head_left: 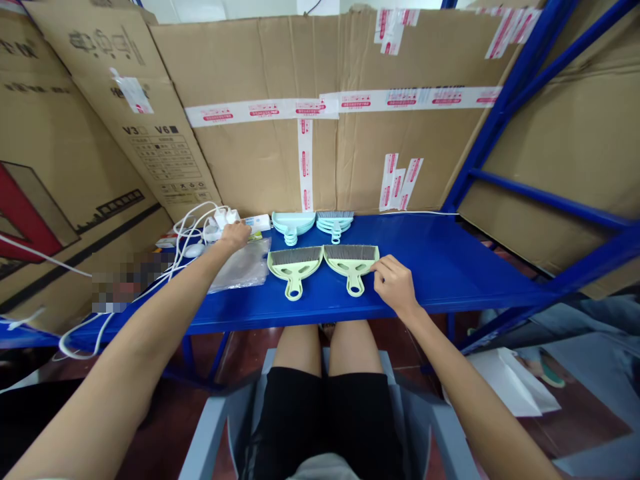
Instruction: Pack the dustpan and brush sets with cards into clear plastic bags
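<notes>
Bare knees [320, 347] front blue shelf [440, 260], cardboard wall [350, 153] behind.

A long blue metal shelf [440, 267] runs across the middle. At its far edge, toward 12 o'clock, sit a stack of pale blue plastic dustpans [293, 225] and, just beside it on the right, a stack of pale blue little brushes with grey bristles [335, 223]. Big brown cardboard sheets with red and white tape [320, 133] stand behind them. At 3 o'clock, slanted blue metal shelf bars [520, 80] go up. Down at 4 o'clock, a white paper bag [515, 387] lies on the dark red floor [590, 427].
</notes>
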The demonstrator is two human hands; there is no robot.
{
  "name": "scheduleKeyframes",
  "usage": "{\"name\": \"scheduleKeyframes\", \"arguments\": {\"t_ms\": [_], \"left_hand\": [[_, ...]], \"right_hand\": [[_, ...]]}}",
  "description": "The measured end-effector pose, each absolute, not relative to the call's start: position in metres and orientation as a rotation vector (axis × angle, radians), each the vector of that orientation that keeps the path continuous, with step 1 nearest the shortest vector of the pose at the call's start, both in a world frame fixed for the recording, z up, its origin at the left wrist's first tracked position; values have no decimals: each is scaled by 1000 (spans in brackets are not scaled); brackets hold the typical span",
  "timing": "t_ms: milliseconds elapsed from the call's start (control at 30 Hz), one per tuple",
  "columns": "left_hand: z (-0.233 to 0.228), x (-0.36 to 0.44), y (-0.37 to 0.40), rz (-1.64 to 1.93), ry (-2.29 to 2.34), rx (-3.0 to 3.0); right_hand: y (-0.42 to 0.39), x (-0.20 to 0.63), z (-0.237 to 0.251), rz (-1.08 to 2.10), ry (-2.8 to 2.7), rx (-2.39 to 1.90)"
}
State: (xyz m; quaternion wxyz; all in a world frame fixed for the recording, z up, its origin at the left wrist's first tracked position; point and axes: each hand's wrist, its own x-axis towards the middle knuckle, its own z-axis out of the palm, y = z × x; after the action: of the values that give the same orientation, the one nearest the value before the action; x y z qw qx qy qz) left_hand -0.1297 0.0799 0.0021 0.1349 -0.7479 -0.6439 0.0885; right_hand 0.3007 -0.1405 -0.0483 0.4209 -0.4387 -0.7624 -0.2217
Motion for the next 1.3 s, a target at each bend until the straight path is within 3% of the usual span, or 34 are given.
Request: {"name": "scheduleKeyframes", "arguments": {"t_ms": [667, 1300], "left_hand": [[-4, -129, 68, 200, -1857, -2165], [2, -156, 62, -89, -1843, -2227]], "right_hand": [[-142, 301, -48, -546, -1893, -1096], [-143, 304, -49, -548, -1903, -1033]]}}
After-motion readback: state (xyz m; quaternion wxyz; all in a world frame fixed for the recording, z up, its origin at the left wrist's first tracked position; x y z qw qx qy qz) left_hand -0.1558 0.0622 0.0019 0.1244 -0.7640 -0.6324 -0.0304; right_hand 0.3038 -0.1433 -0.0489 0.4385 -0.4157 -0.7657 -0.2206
